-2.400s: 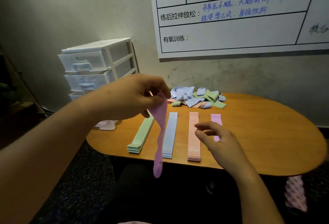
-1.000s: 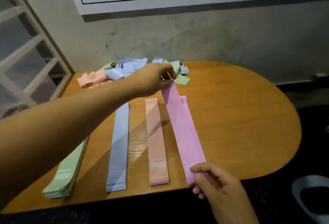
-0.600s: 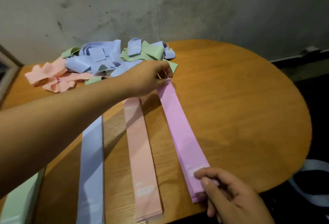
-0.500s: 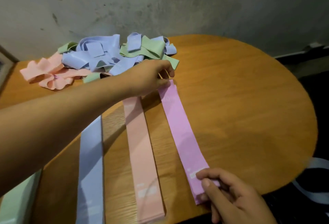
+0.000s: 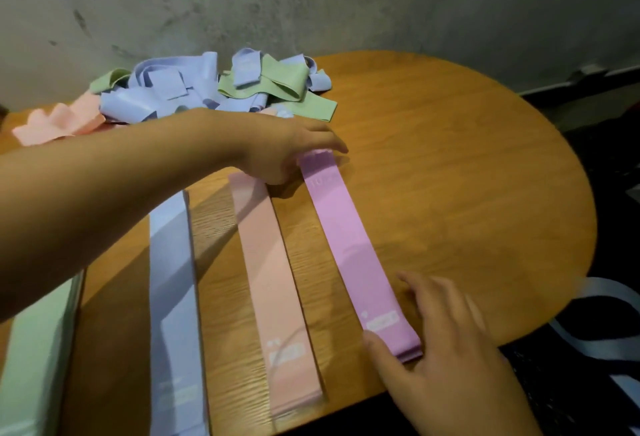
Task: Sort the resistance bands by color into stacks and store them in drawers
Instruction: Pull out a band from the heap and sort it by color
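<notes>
Surface: A rounded wooden table (image 5: 467, 175) is standing against a stained grey wall (image 5: 346, 2). All the bands under inspection are lying on it.

Sorted rows: Four flat stacks are lying side by side, running lengthwise away from the person, with bare wood showing between neighbours. From left to right they are the green stack (image 5: 34, 349), partly cut off by the frame edge, the blue stack (image 5: 173, 297), the pink stack (image 5: 273, 283) and the purple stack (image 5: 349, 245).

Purple stack: It is lying slightly slanted, with its far end leaning left. Its near end is sitting close to the table's front edge, where several layers are showing.

Left hand: The left hand (image 5: 287, 148) is reaching in from the left, its forearm crossing over the far ends of the blue and pink stacks. Its fingers are stretched out together and are pressing flat on the far end of the purple stack, not curling round it.

Right hand: The right hand (image 5: 446, 338) is resting at the near end of the purple stack with its fingers spread and fairly straight. The thumb is touching the near left corner and the other fingers are lying along the right edge. It is gripping nothing.

Hands, relative: They are sitting well apart, one at each end of the same stack.

Unsorted heap: An unsorted heap (image 5: 207, 89) of tangled blue, green and pink bands is lying at the back of the table by the wall, just beyond the left hand.

Off the table: A pale blue strap (image 5: 606, 314) is showing low at the right, past the table's edge. Its nature cannot be told.
</notes>
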